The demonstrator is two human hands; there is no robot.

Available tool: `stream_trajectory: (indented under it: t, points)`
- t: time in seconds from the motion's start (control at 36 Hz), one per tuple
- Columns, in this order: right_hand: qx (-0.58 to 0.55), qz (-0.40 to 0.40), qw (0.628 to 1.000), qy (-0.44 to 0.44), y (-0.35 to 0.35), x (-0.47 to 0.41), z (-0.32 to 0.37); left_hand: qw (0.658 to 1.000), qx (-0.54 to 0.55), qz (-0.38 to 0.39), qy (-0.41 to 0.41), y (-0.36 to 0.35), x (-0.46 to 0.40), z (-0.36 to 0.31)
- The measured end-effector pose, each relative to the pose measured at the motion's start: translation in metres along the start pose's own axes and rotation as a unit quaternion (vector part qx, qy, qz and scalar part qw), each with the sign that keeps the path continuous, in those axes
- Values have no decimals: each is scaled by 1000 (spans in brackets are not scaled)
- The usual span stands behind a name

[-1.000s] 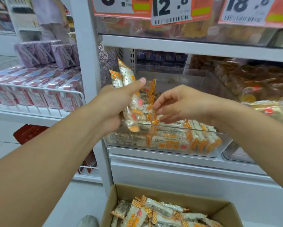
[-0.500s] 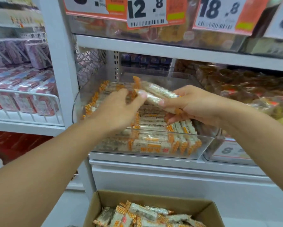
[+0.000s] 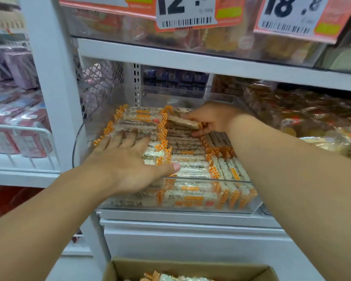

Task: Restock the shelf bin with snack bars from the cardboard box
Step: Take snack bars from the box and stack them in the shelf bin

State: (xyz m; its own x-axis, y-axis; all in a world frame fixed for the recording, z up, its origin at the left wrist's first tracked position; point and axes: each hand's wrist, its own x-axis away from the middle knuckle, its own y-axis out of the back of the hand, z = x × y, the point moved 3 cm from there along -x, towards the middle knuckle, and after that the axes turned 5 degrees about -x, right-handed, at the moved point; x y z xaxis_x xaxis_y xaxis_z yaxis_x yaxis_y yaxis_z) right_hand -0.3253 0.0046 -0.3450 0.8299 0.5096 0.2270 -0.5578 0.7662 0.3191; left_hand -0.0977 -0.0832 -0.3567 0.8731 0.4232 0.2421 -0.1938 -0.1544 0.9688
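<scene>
- Clear shelf bin (image 3: 239,207) sits on the white shelf (image 3: 190,218), front wall see-through, packed with wrapped snack bars.
- Snack bars in bin (image 3: 190,159): pale puffed-grain look, orange checkered wrapper ends. Rows lie flat in the left and middle; a row at the right front stands on edge.
- Left hand (image 3: 128,159) lies palm down, fingers straight and spread, flat on the left rows of bars. Thumb points right, near the bin's front rim. It clasps nothing.
- Right hand (image 3: 213,118) is deep in the bin toward the back, fingers curled round a held snack bar (image 3: 182,121). Bar lies roughly level, just above or touching the middle row; cannot tell which.
- Both forearms reach in over the bin's front edge.
- Cardboard box (image 3: 190,267) at the bottom edge of view, below the shelf, open top. More snack bars in box (image 3: 170,277) barely show; most of the box is cut off.
- Price tag "12" (image 3: 182,13) and price tag "18" (image 3: 288,15) hang from the shelf above, orange borders, barcodes.
- Neighbour bin to the right holds brownish wrapped snacks (image 3: 304,112), blurred.
- Dark blue packs (image 3: 176,78) behind the bin at the shelf back.
- Left bay: wire rack (image 3: 18,142) with pink-red packs, blurred.
</scene>
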Motion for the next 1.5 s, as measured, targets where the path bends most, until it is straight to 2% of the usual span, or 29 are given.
stream_trajectory:
  t: [0.19,0.31,0.39,0.44,0.61,0.72,0.89,0.97,1.06,1.19,1.5]
  points:
    - [110,-19,991,76,13,-8,-7,1000,-8,-5,-2,-1,-5,1]
    - [296,-121,936,147,22,-13,-2,1000,-11,-22,-9,-2,-11,5]
    - [334,-162,913,172,22,-15,-2,999,-11,-28,-16,-4,-16,9]
    - [319,-187,910,187,20,-14,-2,999,-10,-31,-21,-3,-18,9]
    - [210,-211,934,197,22,-13,-2,997,4,-57,-47,-1,-18,7]
    - [247,-209,928,184,23,-19,-8,991,-9,-93,-96,-4,-10,6]
    - [386,-172,901,96,15,-24,-13,993,-30,-47,-103,-7,-7,7]
    - [346,-148,921,100,14,-19,-13,995,-25,-14,-94,-6,-10,7]
    - [279,-181,935,119,16,-14,-11,996,-17,5,-86,-5,-14,6]
    - [314,-228,913,124,21,-15,-9,997,-27,14,-77,-3,-18,7]
    - [194,-231,942,145,18,-16,-18,996,-20,38,-81,0,-19,8]
